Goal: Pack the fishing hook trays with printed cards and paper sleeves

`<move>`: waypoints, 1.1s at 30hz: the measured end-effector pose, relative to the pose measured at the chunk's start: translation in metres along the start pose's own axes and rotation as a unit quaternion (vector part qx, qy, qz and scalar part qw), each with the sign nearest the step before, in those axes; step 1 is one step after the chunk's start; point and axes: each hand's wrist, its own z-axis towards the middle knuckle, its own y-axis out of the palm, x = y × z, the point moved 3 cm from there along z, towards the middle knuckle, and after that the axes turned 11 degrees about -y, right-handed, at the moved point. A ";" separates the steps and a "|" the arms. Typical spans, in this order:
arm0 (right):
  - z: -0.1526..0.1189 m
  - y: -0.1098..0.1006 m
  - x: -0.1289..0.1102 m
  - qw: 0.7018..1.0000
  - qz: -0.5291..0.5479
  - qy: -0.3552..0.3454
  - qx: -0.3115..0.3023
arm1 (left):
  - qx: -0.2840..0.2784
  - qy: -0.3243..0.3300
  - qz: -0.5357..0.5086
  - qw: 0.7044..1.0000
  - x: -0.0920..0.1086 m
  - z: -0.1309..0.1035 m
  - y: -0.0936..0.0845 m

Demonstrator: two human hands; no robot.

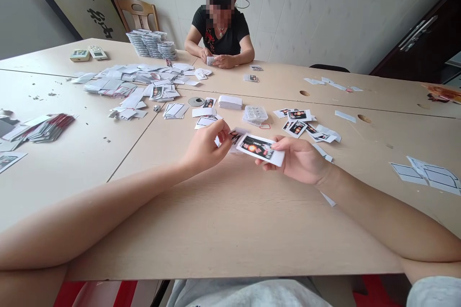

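Note:
My right hand (pixel 300 158) grips a small white-edged printed card (pixel 257 147), thumb on its face, dark with an orange-red picture. Whether it is one card or several stacked, I cannot tell. Just left of it, my left hand (pixel 211 143) has its fingers curled in a pinch at the edge of a second dark printed card (pixel 236 135). That second card looks clear or pale at its lower edge and is partly hidden by the fingers and the first card. Beyond both hands sits a clear plastic case (pixel 255 114), and a white card stack (pixel 230 101) stands beside it.
Loose printed cards (pixel 297 128) lie right of the case. A large heap of white cards (pixel 133 79) spreads at the left, with a tape roll (pixel 196 101) nearer. Across the table (pixel 216 230), another person (pixel 220 24) handles a small packet, near stacked packs (pixel 151 44).

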 end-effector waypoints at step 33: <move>0.002 -0.007 -0.021 0.887 -0.450 -0.095 -0.022 | -0.246 -0.106 -0.124 0.956 0.008 -0.015 0.020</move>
